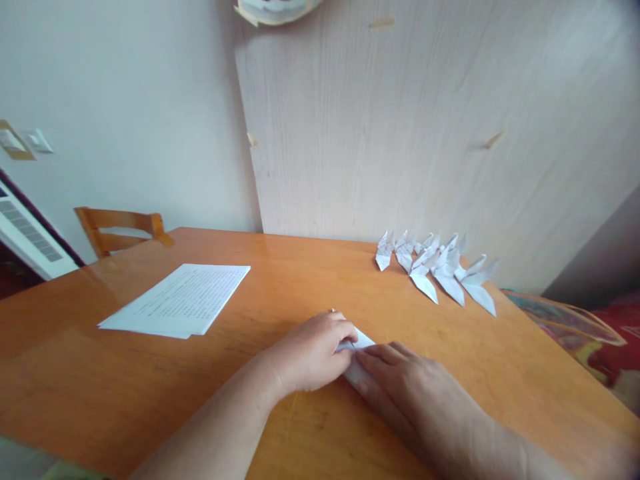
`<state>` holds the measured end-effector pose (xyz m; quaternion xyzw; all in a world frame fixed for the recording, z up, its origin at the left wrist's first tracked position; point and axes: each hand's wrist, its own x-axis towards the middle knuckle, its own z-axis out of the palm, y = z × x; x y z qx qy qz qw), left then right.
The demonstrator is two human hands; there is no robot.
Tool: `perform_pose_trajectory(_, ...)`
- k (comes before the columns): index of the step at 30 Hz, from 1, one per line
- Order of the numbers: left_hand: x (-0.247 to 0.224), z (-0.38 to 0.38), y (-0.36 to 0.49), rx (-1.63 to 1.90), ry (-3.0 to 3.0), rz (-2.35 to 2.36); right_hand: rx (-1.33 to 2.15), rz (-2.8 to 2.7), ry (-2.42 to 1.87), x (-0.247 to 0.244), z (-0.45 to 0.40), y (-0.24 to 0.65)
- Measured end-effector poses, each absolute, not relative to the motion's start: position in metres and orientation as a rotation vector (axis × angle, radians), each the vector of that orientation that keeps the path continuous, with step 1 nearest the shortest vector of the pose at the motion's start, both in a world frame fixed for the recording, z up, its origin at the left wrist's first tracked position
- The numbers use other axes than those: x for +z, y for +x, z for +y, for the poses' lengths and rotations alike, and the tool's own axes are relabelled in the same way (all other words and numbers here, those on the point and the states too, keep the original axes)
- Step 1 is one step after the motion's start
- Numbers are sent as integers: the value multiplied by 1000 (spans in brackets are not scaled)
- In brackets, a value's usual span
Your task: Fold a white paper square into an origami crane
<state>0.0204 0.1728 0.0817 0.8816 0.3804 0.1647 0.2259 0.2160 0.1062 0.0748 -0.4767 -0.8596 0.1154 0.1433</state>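
Between my hands, near the middle of the table, lies a small folded piece of white paper (364,339). The fingers of my left hand (320,350) curl closed around its far left end. My right hand (407,380) presses on its near right side, with thumb and fingers drawn together on the paper. Both hands cover much of it, so its full shape is hidden. Several folded paper cranes (423,283) stand in rows at the table's back right, apart from my hands.
A stack of printed sheets (183,300) lies on the left of the wooden table (280,280). A wooden chair (120,223) stands past the back left corner. A pale panel (350,133) rises behind the table. Red and patterned items (595,333) sit beyond the right edge.
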Motion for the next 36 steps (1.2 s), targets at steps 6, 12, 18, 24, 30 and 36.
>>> perform_pose_trajectory(6, 86, 171, 18, 350, 2552, 987, 595, -2125, -1314, 77, 122, 233)
perform_pose_trajectory(12, 83, 173, 18, 348, 2624, 986, 549, -1982, -1386, 60, 142, 249)
perform_pose_trajectory(18, 75, 179, 19, 432, 2642, 940, 497, -2157, -1371, 63, 139, 244)
perform_pose_trajectory(24, 70, 184, 18, 523, 2647, 973, 448, -2281, -1407, 64, 136, 242)
perform_pose_trajectory(30, 72, 182, 19, 559, 2615, 941, 452, -2325, -1365, 63, 138, 244)
perform_pose_trajectory(36, 67, 186, 19, 512, 2601, 862, 469, -2358, -1318, 65, 139, 246)
